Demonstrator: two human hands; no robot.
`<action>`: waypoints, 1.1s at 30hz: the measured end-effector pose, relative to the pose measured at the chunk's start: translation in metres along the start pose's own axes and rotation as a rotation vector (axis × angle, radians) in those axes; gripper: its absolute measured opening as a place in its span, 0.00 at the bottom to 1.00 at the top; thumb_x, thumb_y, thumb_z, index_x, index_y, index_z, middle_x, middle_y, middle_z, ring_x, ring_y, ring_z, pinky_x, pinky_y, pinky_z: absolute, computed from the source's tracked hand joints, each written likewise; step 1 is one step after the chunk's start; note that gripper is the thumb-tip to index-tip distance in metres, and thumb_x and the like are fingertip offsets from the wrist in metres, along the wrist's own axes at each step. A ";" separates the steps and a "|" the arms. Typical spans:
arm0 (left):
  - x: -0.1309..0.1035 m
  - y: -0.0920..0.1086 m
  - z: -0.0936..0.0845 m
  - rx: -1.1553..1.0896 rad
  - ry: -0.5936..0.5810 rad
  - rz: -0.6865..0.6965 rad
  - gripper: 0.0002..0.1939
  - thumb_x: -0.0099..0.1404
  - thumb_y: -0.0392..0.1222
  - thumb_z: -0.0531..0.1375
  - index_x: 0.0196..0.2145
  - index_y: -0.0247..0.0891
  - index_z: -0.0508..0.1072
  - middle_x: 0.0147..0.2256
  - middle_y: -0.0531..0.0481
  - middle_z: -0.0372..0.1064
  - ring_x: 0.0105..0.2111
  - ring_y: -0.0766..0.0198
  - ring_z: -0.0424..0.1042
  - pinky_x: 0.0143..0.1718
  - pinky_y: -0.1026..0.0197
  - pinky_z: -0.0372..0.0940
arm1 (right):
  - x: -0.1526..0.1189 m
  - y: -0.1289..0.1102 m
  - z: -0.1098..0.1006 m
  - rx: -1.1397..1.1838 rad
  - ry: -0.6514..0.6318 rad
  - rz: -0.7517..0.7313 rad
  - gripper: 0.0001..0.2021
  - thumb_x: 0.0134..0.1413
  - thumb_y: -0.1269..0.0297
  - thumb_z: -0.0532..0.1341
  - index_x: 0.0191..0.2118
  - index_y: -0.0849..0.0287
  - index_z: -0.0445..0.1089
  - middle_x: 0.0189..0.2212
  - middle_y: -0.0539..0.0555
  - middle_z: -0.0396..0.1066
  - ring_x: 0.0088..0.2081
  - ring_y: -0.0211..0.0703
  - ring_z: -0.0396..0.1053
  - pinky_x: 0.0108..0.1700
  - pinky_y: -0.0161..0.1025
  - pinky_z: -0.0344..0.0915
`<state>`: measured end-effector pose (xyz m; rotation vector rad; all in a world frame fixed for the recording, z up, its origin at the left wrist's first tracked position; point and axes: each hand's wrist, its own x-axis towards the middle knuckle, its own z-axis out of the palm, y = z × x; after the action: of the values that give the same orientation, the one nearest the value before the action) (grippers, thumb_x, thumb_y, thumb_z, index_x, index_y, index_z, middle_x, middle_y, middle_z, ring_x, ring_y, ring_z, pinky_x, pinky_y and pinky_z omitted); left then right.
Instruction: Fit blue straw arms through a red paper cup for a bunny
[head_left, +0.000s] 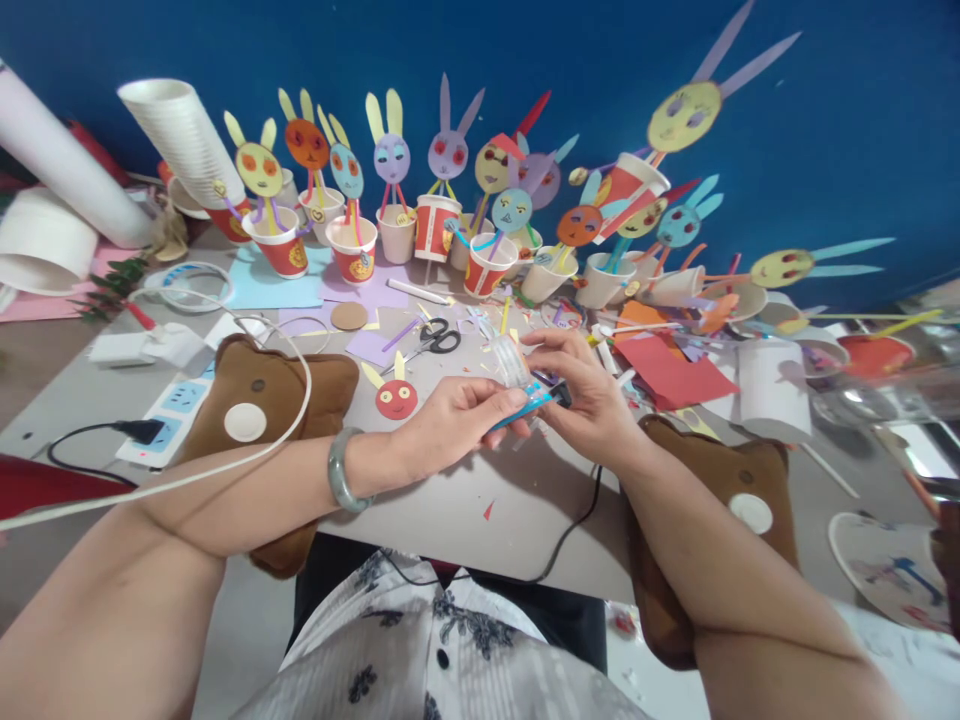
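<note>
My left hand (476,410) is closed, its thumb pressed on what looks like a small blue tape dispenser (531,400) with a clear roll (510,360) standing up from it. Curled round the far side, my right hand (585,385) has its index finger by the roll and its thumb lower down; what it pinches is too small to make out. A black object (559,394) shows by the right hand, partly hidden. Left of my hands lies a red paper rabbit head (396,399) with yellow ears. Black-handled scissors (439,337) rest behind it among paper scraps.
Several paper-cup rabbit figures (491,265) line the back by the blue wall (300,40). Brown cushions (259,385) lie under both forearms. A white cable (304,375) crosses over my left forearm; a black cord (581,520) hangs off the front edge. Red paper (679,370) lies at right.
</note>
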<state>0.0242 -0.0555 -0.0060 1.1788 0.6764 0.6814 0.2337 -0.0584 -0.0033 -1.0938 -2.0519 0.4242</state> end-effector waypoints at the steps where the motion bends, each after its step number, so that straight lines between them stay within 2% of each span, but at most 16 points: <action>1: 0.000 0.000 0.000 -0.001 -0.002 0.007 0.21 0.69 0.56 0.60 0.30 0.33 0.78 0.22 0.52 0.67 0.20 0.74 0.59 0.22 0.68 0.55 | -0.001 0.001 0.000 -0.008 -0.023 -0.012 0.10 0.63 0.61 0.63 0.49 0.50 0.73 0.55 0.59 0.69 0.57 0.54 0.69 0.56 0.53 0.67; 5: 0.000 0.002 0.001 -0.057 -0.014 0.021 0.23 0.67 0.59 0.62 0.31 0.33 0.78 0.26 0.49 0.73 0.20 0.75 0.60 0.21 0.68 0.55 | -0.002 0.005 0.001 -0.081 -0.091 -0.090 0.11 0.68 0.60 0.58 0.53 0.51 0.70 0.55 0.60 0.71 0.57 0.55 0.70 0.57 0.54 0.65; 11: 0.001 0.003 0.002 -0.115 -0.028 0.041 0.23 0.66 0.60 0.63 0.33 0.33 0.77 0.27 0.50 0.73 0.20 0.76 0.59 0.21 0.69 0.55 | 0.001 0.010 -0.003 -0.166 -0.097 -0.193 0.10 0.66 0.58 0.59 0.50 0.52 0.69 0.49 0.60 0.75 0.49 0.54 0.73 0.54 0.54 0.66; 15: -0.002 0.004 0.003 -0.060 -0.019 0.073 0.22 0.67 0.59 0.62 0.32 0.34 0.77 0.26 0.50 0.73 0.21 0.75 0.60 0.22 0.68 0.57 | 0.003 0.015 -0.006 -0.136 -0.112 -0.148 0.10 0.62 0.57 0.63 0.46 0.52 0.69 0.48 0.60 0.75 0.49 0.54 0.73 0.52 0.53 0.68; 20: -0.005 0.004 0.002 -0.003 -0.018 0.071 0.22 0.68 0.58 0.61 0.32 0.34 0.77 0.26 0.50 0.71 0.21 0.74 0.60 0.22 0.68 0.57 | 0.005 0.010 -0.004 0.056 -0.088 -0.044 0.09 0.58 0.58 0.66 0.43 0.51 0.69 0.44 0.56 0.76 0.48 0.50 0.74 0.51 0.48 0.70; 25: -0.003 0.007 0.000 -0.005 -0.019 0.085 0.19 0.66 0.55 0.64 0.33 0.34 0.77 0.27 0.51 0.71 0.23 0.73 0.62 0.25 0.67 0.60 | 0.002 0.003 -0.001 0.184 -0.095 0.083 0.13 0.57 0.52 0.69 0.43 0.52 0.71 0.52 0.59 0.74 0.54 0.52 0.74 0.56 0.51 0.69; 30: -0.002 0.009 0.000 -0.054 -0.046 0.120 0.17 0.63 0.53 0.68 0.34 0.34 0.77 0.30 0.50 0.74 0.25 0.73 0.64 0.28 0.67 0.63 | 0.000 0.009 0.001 0.230 -0.096 0.118 0.13 0.59 0.49 0.67 0.42 0.52 0.72 0.53 0.60 0.74 0.54 0.52 0.73 0.57 0.52 0.69; 33: -0.003 0.009 0.000 -0.037 -0.053 0.123 0.16 0.63 0.51 0.68 0.32 0.33 0.77 0.28 0.51 0.73 0.25 0.73 0.65 0.28 0.67 0.63 | 0.000 0.013 0.001 0.239 -0.090 0.103 0.13 0.58 0.50 0.68 0.42 0.51 0.73 0.51 0.59 0.75 0.54 0.53 0.73 0.57 0.53 0.69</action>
<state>0.0214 -0.0564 0.0027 1.2069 0.5483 0.7603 0.2397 -0.0507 -0.0114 -1.0529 -1.9668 0.7617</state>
